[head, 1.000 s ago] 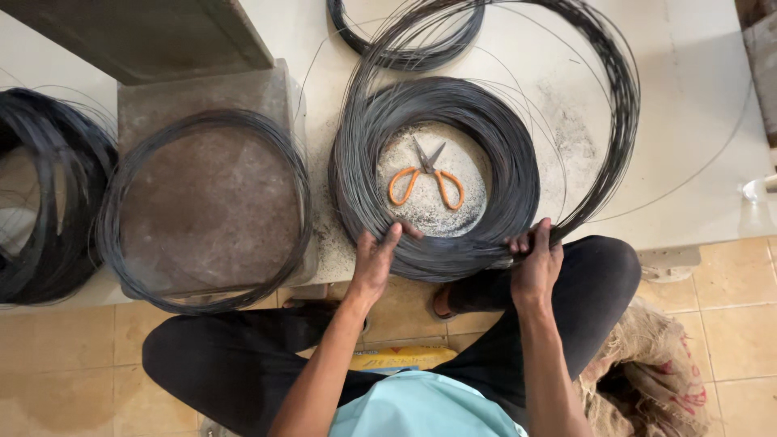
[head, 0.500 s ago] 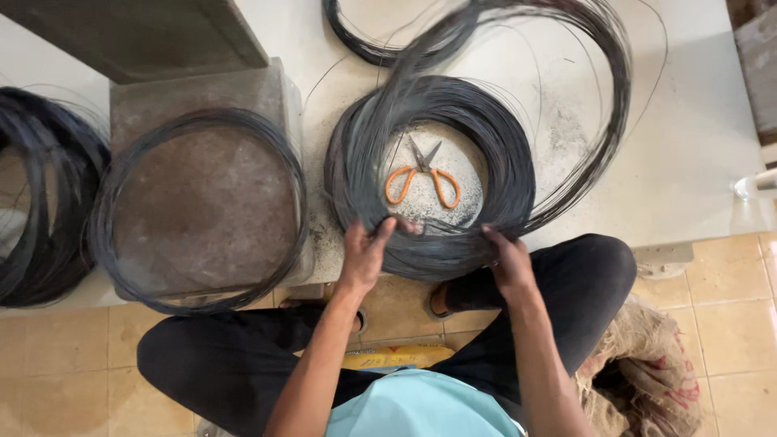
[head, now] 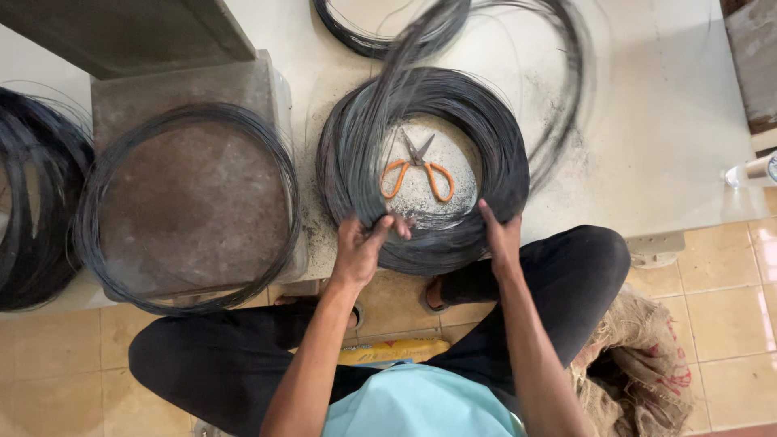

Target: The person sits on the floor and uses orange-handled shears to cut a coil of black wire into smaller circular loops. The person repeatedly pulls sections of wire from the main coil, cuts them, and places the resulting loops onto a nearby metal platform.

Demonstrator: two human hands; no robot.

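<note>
Head view: our left hand (head: 362, 245) and right hand (head: 500, 235) both clasp the near edge of the thick dark wire coil (head: 494, 154) on the pale table (head: 664, 137), which rings orange-handled scissors (head: 418, 168).

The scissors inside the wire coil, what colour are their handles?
Orange handles on the scissors, with grey metal blades; clear in the head view.

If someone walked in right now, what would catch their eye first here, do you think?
The thick coil of dark wire in the middle of the pale table, gripped at its near edge by the left hand and right hand. Orange-handled scissors lie inside its ring.
</note>
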